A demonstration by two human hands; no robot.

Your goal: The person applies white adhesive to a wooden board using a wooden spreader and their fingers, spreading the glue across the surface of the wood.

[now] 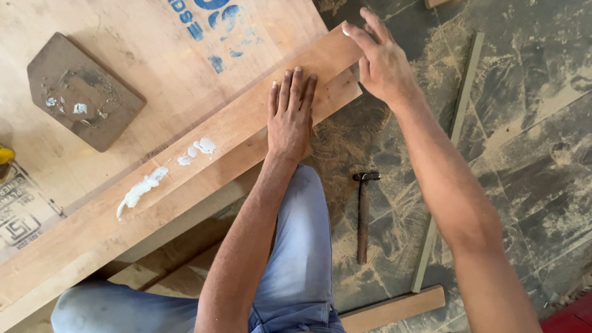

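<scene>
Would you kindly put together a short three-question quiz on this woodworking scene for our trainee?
1. True or false: the left hand lies flat on the strip.
2. Which tool lies on the floor? A) saw B) hammer C) chisel
3. Fill in: the white glue on the strip lies to the picture's ____ of the left hand.

Key
1. True: palm down, fingers together on the strip.
2. B: the hammer lies on the dusty floor beside the knee.
3. Left. The right hand touches the strip's far end with its fingertips, holding nothing.
</scene>
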